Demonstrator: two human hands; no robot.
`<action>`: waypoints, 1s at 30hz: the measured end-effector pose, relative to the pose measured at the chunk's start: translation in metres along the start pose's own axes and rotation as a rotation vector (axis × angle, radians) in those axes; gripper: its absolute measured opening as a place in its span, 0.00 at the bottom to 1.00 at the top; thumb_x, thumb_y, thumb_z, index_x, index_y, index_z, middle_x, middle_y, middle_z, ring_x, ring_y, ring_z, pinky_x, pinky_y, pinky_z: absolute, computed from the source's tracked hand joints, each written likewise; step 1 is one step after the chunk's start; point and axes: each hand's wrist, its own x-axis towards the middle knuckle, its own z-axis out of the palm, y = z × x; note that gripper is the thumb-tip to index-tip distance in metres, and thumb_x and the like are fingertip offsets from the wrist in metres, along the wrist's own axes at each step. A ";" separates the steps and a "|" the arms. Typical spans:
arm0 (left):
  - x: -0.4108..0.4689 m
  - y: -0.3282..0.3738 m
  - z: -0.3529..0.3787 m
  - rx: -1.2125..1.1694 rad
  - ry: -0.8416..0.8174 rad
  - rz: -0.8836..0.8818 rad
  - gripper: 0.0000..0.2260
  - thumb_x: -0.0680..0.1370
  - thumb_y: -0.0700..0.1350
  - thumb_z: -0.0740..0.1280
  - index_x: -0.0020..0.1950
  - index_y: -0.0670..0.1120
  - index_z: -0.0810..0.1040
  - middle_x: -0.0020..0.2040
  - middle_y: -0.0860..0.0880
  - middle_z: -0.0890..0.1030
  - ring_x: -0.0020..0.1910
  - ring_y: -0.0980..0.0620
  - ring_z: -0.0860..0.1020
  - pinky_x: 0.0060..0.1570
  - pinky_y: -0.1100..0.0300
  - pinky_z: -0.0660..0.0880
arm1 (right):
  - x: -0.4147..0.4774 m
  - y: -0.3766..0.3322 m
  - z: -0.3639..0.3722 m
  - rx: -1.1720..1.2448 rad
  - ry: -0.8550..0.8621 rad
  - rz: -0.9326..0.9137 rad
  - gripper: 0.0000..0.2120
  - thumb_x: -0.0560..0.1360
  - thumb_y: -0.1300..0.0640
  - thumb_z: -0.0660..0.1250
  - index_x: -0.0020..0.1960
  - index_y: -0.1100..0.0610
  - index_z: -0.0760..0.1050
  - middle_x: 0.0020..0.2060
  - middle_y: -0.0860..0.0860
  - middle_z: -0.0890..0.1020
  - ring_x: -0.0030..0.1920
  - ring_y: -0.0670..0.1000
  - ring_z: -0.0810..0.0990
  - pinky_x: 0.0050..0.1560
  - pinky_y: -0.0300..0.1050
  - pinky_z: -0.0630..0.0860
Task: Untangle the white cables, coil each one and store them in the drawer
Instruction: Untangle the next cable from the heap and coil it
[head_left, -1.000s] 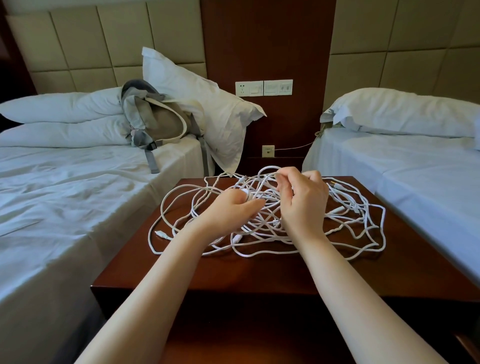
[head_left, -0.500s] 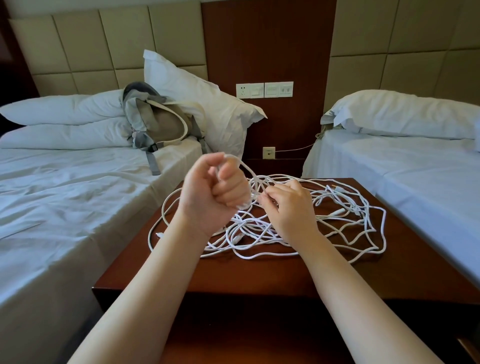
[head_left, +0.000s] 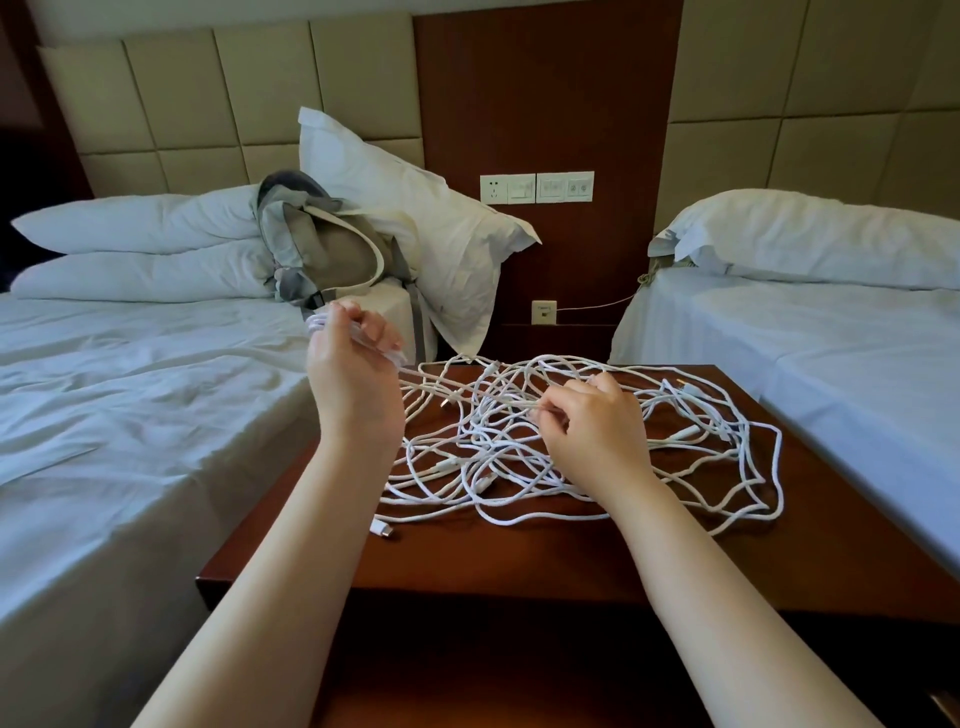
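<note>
Where the left bed (head_left: 130, 415) fills the left side under its rumpled white sheet, two white pillows (head_left: 140, 249) lie stacked at its far end. A grey backpack (head_left: 327, 249) leans just to their right, against an upright pillow (head_left: 415, 208).

The left hand (head_left: 353, 379) is raised above the far left corner of the dark wooden nightstand (head_left: 519, 561). Its fingers are curled tight round a strand of white cable. From that fist the strand slants down and to the right into the tangle.

The white cables (head_left: 483, 441) lie in one loose, knotted heap across most of the nightstand top, from its left side to near its right edge. One connector plug (head_left: 382, 530) pokes out at the near left of the heap and rests on the wood.

On the far wood wall panel sit a socket plate (head_left: 536, 188) and, lower down, a small outlet (head_left: 544, 312) with a thin cord running right.

The right hand (head_left: 597, 436) hovers over the middle of the heap. Its fingers are bent, and thumb and fingertips pinch a strand.

The right bed (head_left: 805, 374) carries a white pillow (head_left: 821, 239) at its far end.
</note>
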 end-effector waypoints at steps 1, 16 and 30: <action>0.000 -0.002 -0.002 0.100 0.049 0.075 0.13 0.81 0.38 0.51 0.38 0.45 0.66 0.25 0.54 0.67 0.25 0.57 0.66 0.30 0.65 0.64 | 0.000 0.001 0.000 -0.002 -0.004 0.012 0.08 0.77 0.56 0.62 0.41 0.54 0.78 0.35 0.44 0.77 0.44 0.49 0.65 0.45 0.45 0.62; -0.011 -0.027 -0.016 1.938 -0.243 0.236 0.10 0.81 0.41 0.55 0.53 0.37 0.74 0.49 0.40 0.77 0.49 0.41 0.76 0.46 0.53 0.69 | 0.004 0.006 -0.003 0.163 0.410 -0.099 0.10 0.76 0.52 0.63 0.40 0.55 0.79 0.32 0.39 0.68 0.41 0.42 0.66 0.45 0.44 0.62; -0.029 -0.022 -0.004 1.199 -0.767 -0.413 0.24 0.77 0.60 0.60 0.31 0.43 0.70 0.22 0.54 0.65 0.21 0.57 0.62 0.26 0.67 0.63 | 0.005 0.001 -0.024 0.876 0.299 0.254 0.10 0.80 0.58 0.60 0.41 0.50 0.74 0.24 0.42 0.70 0.25 0.42 0.64 0.27 0.35 0.62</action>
